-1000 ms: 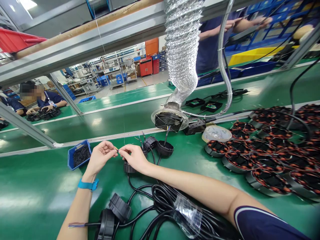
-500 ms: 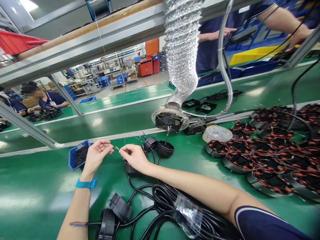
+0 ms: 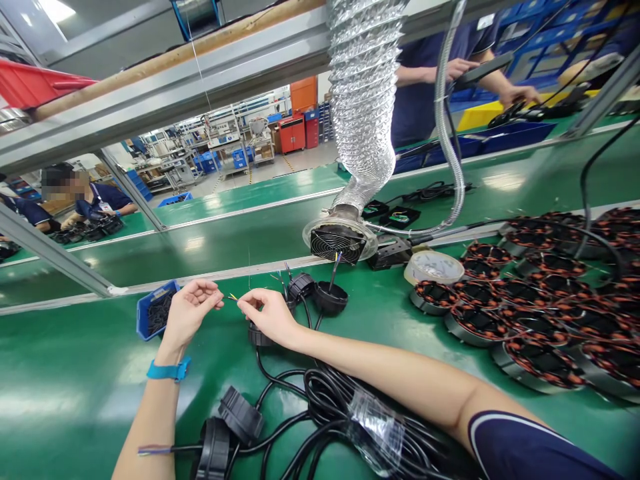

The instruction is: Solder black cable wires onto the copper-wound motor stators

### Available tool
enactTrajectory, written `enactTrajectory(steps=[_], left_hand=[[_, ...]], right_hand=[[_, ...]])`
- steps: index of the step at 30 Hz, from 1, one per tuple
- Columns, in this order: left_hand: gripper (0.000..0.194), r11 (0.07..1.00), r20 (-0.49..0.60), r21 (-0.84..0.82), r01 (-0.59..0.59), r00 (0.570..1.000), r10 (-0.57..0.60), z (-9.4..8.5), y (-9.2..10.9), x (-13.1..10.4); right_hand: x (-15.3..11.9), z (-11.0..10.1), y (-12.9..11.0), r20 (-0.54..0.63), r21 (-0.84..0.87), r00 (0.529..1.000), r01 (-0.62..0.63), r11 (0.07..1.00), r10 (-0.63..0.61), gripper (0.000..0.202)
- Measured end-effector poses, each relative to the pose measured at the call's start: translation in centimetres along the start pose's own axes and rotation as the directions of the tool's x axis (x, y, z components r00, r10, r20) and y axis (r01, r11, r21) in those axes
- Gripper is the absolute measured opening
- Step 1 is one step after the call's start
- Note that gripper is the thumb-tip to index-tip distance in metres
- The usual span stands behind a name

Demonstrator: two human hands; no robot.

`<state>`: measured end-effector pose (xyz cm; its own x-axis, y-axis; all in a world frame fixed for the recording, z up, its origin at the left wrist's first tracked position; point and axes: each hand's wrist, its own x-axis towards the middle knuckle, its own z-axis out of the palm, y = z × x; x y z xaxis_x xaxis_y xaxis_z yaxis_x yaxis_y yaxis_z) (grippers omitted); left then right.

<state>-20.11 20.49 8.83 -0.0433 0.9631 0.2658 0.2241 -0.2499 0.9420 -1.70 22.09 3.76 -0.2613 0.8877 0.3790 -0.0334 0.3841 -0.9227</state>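
Observation:
My right hand point(image 3: 270, 317) is closed in a pinch on thin wires point(image 3: 234, 297), one of them yellow, that poke out leftward from the fingertips. Facing it, my left hand point(image 3: 193, 307) has thumb and forefinger pinched at the wires' far end; what exactly lies between them is too small to make out. Under my right hand a black cap point(image 3: 260, 335) is partly hidden. Just beyond stand another black cap point(image 3: 301, 285) and an upturned black cup point(image 3: 331, 299) with a cable rising from it. Behind my left hand sits a blue bin point(image 3: 145, 313) of small dark parts.
Coiled black cables point(image 3: 320, 390) and black caps point(image 3: 240, 413) lie in front. An extraction fan point(image 3: 336, 241) hangs from a foil duct point(image 3: 364, 87). Rows of copper-wound stators point(image 3: 540, 363) and a tape roll point(image 3: 434, 267) are at right. Co-workers stand across the bench.
My left hand has shifted very slightly left, while my right hand keeps its pinch nearly in place. Across the bench, a co-worker's arm has moved left and lower over the dark parts.

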Motion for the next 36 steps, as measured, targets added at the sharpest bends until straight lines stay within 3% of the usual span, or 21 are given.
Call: enactTrajectory(steps=[16,26,31,36], left_hand=[[0.033,0.999,0.030,0.031,0.022,0.999,-0.023,0.3,0.1,-0.1],[0.044,0.954,0.133,0.279,0.108,0.980,-0.149,-0.8,0.3,0.2],[0.045,0.908,0.070,0.400,0.122,0.984,-0.163,-0.8,0.0,0.7],[0.040,0.897,0.034,0.426,0.116,0.989,-0.144,-0.7,-1.4,1.0]], right_hand=[[0.0,0.0,0.0,0.011,-0.019,1.000,0.012,1.000,-0.012,0.014],[0.0,-0.2,0.5,0.088,-0.262,0.984,0.173,0.949,-0.155,0.012],[0.3,-0.4,0.7,0.140,-0.356,0.979,0.187,0.916,-0.145,0.012],[0.3,-0.3,0.9,0.118,-0.305,0.990,0.110,0.946,-0.077,0.012]])
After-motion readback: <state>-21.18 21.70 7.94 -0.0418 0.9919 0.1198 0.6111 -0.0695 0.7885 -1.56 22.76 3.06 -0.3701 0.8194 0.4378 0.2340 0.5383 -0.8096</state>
